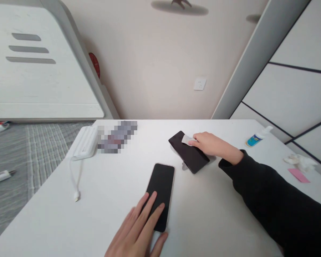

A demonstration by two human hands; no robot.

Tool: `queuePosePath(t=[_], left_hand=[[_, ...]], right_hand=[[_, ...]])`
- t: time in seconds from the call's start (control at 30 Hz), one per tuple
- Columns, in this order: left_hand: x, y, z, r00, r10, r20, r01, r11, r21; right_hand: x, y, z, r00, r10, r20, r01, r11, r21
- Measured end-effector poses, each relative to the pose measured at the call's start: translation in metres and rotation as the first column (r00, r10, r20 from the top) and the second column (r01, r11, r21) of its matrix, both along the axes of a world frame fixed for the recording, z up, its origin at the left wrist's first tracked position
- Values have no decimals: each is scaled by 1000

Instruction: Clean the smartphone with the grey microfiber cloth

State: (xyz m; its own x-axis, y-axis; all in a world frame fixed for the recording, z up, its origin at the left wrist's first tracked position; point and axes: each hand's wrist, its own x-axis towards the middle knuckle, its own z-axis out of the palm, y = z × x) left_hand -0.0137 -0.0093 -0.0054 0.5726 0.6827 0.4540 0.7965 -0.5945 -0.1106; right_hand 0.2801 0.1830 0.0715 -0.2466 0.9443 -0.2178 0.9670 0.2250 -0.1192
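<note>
The black-screened smartphone (163,181) lay on the white table (104,221), in front of the person and near the middle of the view. Its screen faced up, and its long axis ran away from the body, the far end leaning slightly right. The left hand (137,228) came over its near end with fingers extended and slightly spread, not clenched; 3 fingertips rested on the phone's screen, and the thumb was by its near right corner.

Farther out and to the right was 1 dark flat device (189,153), its long axis slanting from far left to near right. A grey piece showed under its near left edge, too little to identify. The right hand (203,142) was over it, thumb and fingers pinching 1 white wipe (187,139) against its surface.

Toward the right edge, 1 pump bottle (256,138) with a blue-and-yellow label leaned in the view, its white pump top pointing far right; its contents could not be made out. Nearer stood crumpled white tissue (301,162) beside 1 pink slip (299,175).

At the far left lay 1 white power bank (85,142) with a white cable (76,194) trailing toward the person, beside a pixelated patch that hid its item.
</note>
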Motion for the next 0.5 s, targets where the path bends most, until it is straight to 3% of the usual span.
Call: queuePosePath(t=[0.13,0.33,0.5], left_hand=[[-4,4,-1,998,55,21,-54,998,-22],[-11,5,-2,956,240,170,-220,967,-130],[-11,4,-1,943,260,208,-223,957,-185]], right_hand=[[5,-8,11,985,113,133,-103,991,-80],[22,-13,41,962,199,189,-176,975,-132],[21,-16,36,942,192,277,-154,976,-152]])
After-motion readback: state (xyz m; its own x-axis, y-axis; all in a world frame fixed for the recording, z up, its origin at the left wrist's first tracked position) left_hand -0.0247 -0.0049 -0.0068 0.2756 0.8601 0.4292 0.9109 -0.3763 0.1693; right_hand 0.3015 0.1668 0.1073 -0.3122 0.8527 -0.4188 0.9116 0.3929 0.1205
